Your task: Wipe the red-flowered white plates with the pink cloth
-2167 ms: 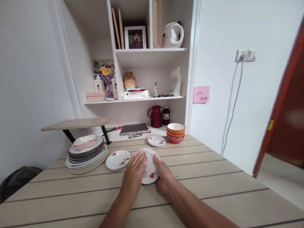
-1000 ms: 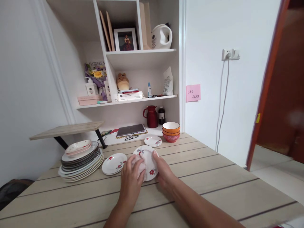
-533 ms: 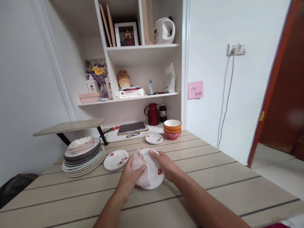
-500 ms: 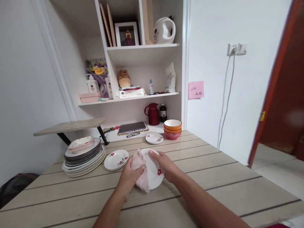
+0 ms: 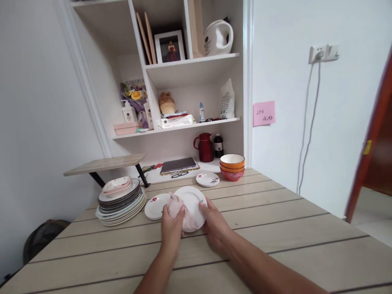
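A white plate (image 5: 190,197) is held above the table, its face tilted toward me. My right hand (image 5: 214,223) is closed on its right edge, thumb on top. My left hand (image 5: 173,223) is closed around a pale pink cloth (image 5: 177,206), which lies against the plate's left and lower part. Behind the cloth, a white plate with red flowers (image 5: 154,206) rests on the table, partly hidden. Further back sit small flowered saucers (image 5: 207,179), stacked.
At the left stands a tall stack of plates (image 5: 122,204) topped by pink-rimmed dishes (image 5: 117,184), near a small wooden riser (image 5: 105,164). Stacked bowls (image 5: 232,167) stand at the back right. Behind them are a red jug (image 5: 205,148), a dark bottle (image 5: 218,145) and a laptop (image 5: 179,165).
Both hands have moved the plate slightly away from me, and it has turned, so the red flower at its right no longer shows clearly. The camera view has shifted left.
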`<state>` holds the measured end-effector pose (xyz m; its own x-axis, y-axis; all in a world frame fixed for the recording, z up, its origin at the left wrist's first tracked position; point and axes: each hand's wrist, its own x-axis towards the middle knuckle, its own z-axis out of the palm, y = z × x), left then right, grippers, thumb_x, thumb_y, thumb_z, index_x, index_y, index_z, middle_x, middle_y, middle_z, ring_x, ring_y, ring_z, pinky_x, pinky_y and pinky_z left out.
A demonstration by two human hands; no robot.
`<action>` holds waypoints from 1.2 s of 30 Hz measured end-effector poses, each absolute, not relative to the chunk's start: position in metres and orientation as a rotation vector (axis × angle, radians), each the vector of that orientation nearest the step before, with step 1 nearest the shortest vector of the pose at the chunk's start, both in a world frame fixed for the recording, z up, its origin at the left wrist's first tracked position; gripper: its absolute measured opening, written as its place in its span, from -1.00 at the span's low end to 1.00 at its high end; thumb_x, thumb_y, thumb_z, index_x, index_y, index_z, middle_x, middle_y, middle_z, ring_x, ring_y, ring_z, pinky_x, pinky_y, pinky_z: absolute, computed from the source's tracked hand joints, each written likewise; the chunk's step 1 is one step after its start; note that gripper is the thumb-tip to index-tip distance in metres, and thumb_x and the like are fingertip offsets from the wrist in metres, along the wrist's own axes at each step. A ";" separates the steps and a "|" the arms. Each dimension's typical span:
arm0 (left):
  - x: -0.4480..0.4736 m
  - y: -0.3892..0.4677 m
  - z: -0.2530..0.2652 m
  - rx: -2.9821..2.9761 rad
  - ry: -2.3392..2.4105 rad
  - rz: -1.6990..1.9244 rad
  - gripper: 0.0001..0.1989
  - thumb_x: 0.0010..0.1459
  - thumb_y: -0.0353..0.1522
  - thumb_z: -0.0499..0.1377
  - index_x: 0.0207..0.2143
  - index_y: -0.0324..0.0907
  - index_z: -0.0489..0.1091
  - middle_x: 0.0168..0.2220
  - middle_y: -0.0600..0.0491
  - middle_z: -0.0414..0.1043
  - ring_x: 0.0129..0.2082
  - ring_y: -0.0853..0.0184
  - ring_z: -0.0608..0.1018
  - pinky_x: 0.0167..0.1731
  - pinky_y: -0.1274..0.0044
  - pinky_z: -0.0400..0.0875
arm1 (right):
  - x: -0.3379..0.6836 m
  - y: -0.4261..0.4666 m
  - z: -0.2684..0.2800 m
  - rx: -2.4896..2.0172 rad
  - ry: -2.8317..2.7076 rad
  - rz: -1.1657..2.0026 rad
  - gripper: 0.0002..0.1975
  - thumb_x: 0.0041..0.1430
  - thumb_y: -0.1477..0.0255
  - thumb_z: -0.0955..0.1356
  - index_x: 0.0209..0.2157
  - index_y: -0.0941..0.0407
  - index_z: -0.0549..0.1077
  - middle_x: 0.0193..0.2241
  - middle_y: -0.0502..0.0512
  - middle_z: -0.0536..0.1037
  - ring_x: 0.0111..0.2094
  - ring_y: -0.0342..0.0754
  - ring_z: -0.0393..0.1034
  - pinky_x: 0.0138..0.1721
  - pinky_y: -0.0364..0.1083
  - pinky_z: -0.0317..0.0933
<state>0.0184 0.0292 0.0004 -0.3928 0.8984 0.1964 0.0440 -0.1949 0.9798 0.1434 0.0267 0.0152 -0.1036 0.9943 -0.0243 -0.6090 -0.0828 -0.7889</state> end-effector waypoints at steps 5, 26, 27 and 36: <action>0.024 0.029 0.003 1.239 1.479 1.576 -0.45 -0.06 -0.16 0.33 -0.05 -0.16 0.28 -0.35 0.04 0.46 -0.60 0.40 0.47 -0.79 0.67 0.19 | 0.162 0.038 0.020 -0.784 -0.928 1.348 -0.64 0.03 0.26 0.41 -0.12 0.10 0.47 -0.32 0.05 0.59 -0.38 -0.07 0.38 -0.37 -0.15 0.24; 0.012 0.026 0.010 0.924 1.062 1.293 -0.42 -0.18 -0.32 0.43 -0.06 -0.18 0.41 -0.23 -0.07 0.58 -0.33 0.24 0.62 -0.36 0.48 0.53 | 0.187 0.030 0.043 -0.834 -1.166 1.518 -0.56 0.07 0.13 0.42 -0.05 0.04 0.51 -0.18 0.07 0.60 -0.22 0.00 0.44 -0.26 -0.12 0.24; 0.013 0.027 0.011 0.893 1.067 1.349 -0.44 -0.15 -0.31 0.41 -0.05 -0.17 0.40 -0.21 -0.06 0.57 -0.32 0.25 0.62 -0.37 0.48 0.53 | 0.185 0.029 0.042 -0.790 -1.115 1.572 -0.52 0.07 0.10 0.42 -0.02 0.03 0.49 -0.14 0.08 0.59 -0.19 0.00 0.43 -0.24 -0.12 0.25; 0.018 0.022 0.013 0.873 1.199 1.627 -0.45 -0.05 -0.24 0.35 0.02 -0.12 0.35 -0.23 0.01 0.53 -0.44 0.39 0.57 -0.57 0.66 0.37 | 0.157 0.024 0.026 -0.687 -1.019 1.556 -0.47 -0.02 0.37 0.44 0.05 0.03 0.40 -0.11 0.08 0.57 -0.25 -0.03 0.43 -0.25 -0.10 0.29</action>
